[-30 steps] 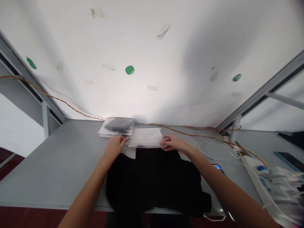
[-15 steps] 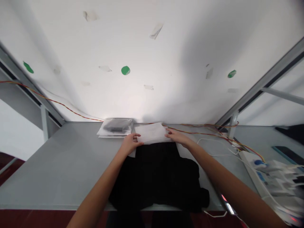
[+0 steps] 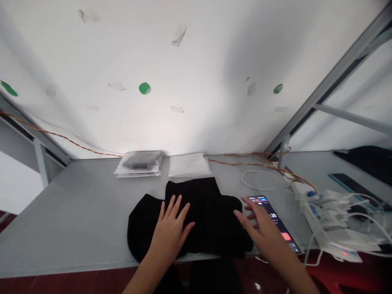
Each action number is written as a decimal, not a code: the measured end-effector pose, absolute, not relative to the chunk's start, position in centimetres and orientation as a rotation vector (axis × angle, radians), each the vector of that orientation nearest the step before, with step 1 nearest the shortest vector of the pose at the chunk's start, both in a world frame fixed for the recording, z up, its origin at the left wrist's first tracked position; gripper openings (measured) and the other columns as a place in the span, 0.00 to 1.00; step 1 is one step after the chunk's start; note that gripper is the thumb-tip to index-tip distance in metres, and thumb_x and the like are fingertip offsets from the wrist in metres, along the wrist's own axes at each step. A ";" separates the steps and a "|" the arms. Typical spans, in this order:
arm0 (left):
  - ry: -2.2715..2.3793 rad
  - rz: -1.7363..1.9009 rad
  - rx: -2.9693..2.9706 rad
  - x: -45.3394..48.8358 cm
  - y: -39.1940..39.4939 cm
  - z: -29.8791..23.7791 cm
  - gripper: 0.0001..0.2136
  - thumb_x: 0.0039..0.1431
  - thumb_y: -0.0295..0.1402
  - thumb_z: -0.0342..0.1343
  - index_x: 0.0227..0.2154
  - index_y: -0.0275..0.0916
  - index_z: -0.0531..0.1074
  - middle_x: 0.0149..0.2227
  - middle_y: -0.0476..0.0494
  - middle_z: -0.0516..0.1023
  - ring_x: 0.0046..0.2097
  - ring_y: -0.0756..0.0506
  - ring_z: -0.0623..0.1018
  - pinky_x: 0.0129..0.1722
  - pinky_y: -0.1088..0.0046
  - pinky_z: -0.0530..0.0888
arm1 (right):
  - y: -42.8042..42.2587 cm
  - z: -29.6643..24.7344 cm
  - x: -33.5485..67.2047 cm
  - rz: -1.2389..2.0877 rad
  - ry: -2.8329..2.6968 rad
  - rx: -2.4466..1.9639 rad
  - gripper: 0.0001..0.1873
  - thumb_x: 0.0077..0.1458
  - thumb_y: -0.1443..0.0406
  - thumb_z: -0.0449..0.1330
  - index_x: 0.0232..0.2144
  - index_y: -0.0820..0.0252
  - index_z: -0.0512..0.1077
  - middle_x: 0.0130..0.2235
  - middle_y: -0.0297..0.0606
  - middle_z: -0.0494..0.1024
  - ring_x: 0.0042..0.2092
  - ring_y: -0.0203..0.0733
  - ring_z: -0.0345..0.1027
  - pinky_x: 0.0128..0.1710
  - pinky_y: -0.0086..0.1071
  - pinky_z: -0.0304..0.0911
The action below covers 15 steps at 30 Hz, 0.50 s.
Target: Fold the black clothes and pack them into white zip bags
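Note:
A folded black garment (image 3: 208,220) lies at the front of the grey table, its near side reaching the edge. Flat on the garment's left part rests my left hand (image 3: 173,222), fingers spread and holding nothing. My right hand (image 3: 255,220) hovers at the garment's right side, thumb and fingers apart, with nothing visible between them. Partly behind that hand is a lit smartphone (image 3: 283,228) on the table. Just beyond the garment, a white translucent plastic bag (image 3: 189,165) lies flat against the back wall.
Packed translucent bags (image 3: 139,162) are stacked at the back, left of the single bag. To the right, a white power strip (image 3: 312,208) carries plugs and tangled white cables. Twisted red-yellow wires (image 3: 241,163) run along the wall. A second phone (image 3: 355,188) lies farther right.
Both hands have let go of the white bag and come back toward me. The bag stays by the wall. My left hand is now on the garment, and the smartphone shows more fully.

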<state>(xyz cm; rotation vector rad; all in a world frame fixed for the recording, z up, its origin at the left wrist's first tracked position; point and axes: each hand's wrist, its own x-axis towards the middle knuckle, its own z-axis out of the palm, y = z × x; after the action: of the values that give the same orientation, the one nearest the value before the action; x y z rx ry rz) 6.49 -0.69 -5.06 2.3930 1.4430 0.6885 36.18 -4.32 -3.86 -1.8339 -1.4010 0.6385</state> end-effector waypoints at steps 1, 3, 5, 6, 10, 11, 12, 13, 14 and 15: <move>1.451 0.727 2.383 7.2 -1.5 -5.2 0.20 0.70 0.39 0.51 0.62 0.45 0.70 0.68 0.37 0.67 0.71 0.32 0.63 0.69 0.40 0.59 | -5.4 -4.5 35.9 0.711 -1.323 -1.825 0.35 0.58 0.44 0.61 0.63 0.50 0.67 0.51 0.47 0.77 0.42 0.53 0.75 0.39 0.45 0.74; 1.383 0.817 2.354 9.3 -2.4 -4.8 0.18 0.72 0.37 0.48 0.62 0.45 0.70 0.66 0.38 0.69 0.69 0.36 0.67 0.68 0.47 0.64 | -6.3 -5.5 35.2 0.825 -1.218 -1.746 0.37 0.59 0.44 0.61 0.64 0.52 0.65 0.52 0.48 0.77 0.45 0.53 0.76 0.42 0.45 0.75; 1.260 0.865 2.364 11.8 -2.8 -4.2 0.19 0.71 0.38 0.51 0.61 0.44 0.70 0.64 0.38 0.71 0.65 0.38 0.70 0.64 0.53 0.71 | -6.1 -5.7 34.7 0.825 -1.184 -1.682 0.35 0.60 0.44 0.60 0.63 0.53 0.66 0.55 0.49 0.77 0.51 0.55 0.75 0.48 0.47 0.74; 1.227 0.863 2.385 13.1 -3.0 -3.9 0.20 0.69 0.40 0.55 0.61 0.44 0.70 0.63 0.37 0.71 0.63 0.37 0.72 0.61 0.53 0.73 | -5.8 -5.6 34.5 0.801 -1.191 -1.663 0.34 0.60 0.44 0.59 0.62 0.53 0.67 0.57 0.49 0.76 0.54 0.55 0.74 0.52 0.49 0.72; 1.420 0.743 2.464 16.9 -3.2 -3.6 0.35 0.56 0.47 0.68 0.64 0.45 0.67 0.55 0.35 0.73 0.54 0.34 0.75 0.51 0.51 0.76 | -4.8 -4.9 33.9 0.844 -1.218 -1.494 0.29 0.64 0.47 0.58 0.62 0.50 0.68 0.62 0.46 0.74 0.64 0.53 0.67 0.63 0.51 0.63; 1.491 0.708 2.471 17.4 -3.2 -3.7 0.38 0.53 0.48 0.69 0.65 0.45 0.65 0.55 0.35 0.73 0.53 0.33 0.75 0.50 0.51 0.76 | -4.6 -4.8 33.8 0.891 -1.204 -1.430 0.28 0.65 0.48 0.57 0.62 0.49 0.68 0.62 0.45 0.74 0.65 0.52 0.66 0.65 0.51 0.62; 1.551 0.678 2.473 17.6 -3.2 -3.9 0.39 0.52 0.48 0.70 0.66 0.45 0.65 0.54 0.35 0.73 0.53 0.33 0.75 0.50 0.51 0.76 | -4.5 -4.9 33.7 0.939 -1.180 -1.372 0.28 0.65 0.48 0.57 0.63 0.48 0.68 0.62 0.44 0.74 0.65 0.51 0.66 0.66 0.50 0.60; 1.596 0.656 2.473 17.7 -3.1 -3.9 0.40 0.52 0.47 0.70 0.66 0.45 0.64 0.54 0.35 0.72 0.52 0.33 0.75 0.49 0.52 0.76 | -4.3 -5.1 33.6 0.980 -1.150 -1.323 0.27 0.65 0.49 0.57 0.63 0.48 0.68 0.62 0.43 0.75 0.66 0.51 0.65 0.67 0.50 0.59; 1.623 0.637 2.470 17.7 -3.1 -4.0 0.40 0.52 0.47 0.70 0.66 0.44 0.63 0.54 0.35 0.72 0.52 0.34 0.75 0.49 0.52 0.76 | -4.2 -5.3 33.6 1.008 -1.119 -1.284 0.27 0.65 0.49 0.58 0.63 0.47 0.68 0.62 0.42 0.75 0.66 0.50 0.66 0.67 0.50 0.59; 1.638 0.622 2.461 17.6 -3.0 -4.0 0.40 0.53 0.46 0.69 0.67 0.44 0.63 0.54 0.36 0.72 0.52 0.34 0.75 0.49 0.53 0.76 | -4.0 -5.7 33.6 1.021 -1.093 -1.255 0.26 0.65 0.49 0.58 0.62 0.47 0.68 0.62 0.42 0.76 0.65 0.50 0.66 0.67 0.50 0.59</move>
<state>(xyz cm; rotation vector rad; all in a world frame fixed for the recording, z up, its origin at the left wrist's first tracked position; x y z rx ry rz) 17.61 -3.02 -3.99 2.4613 1.6379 0.6218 33.59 -4.05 -5.69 -1.2551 -1.0931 1.0208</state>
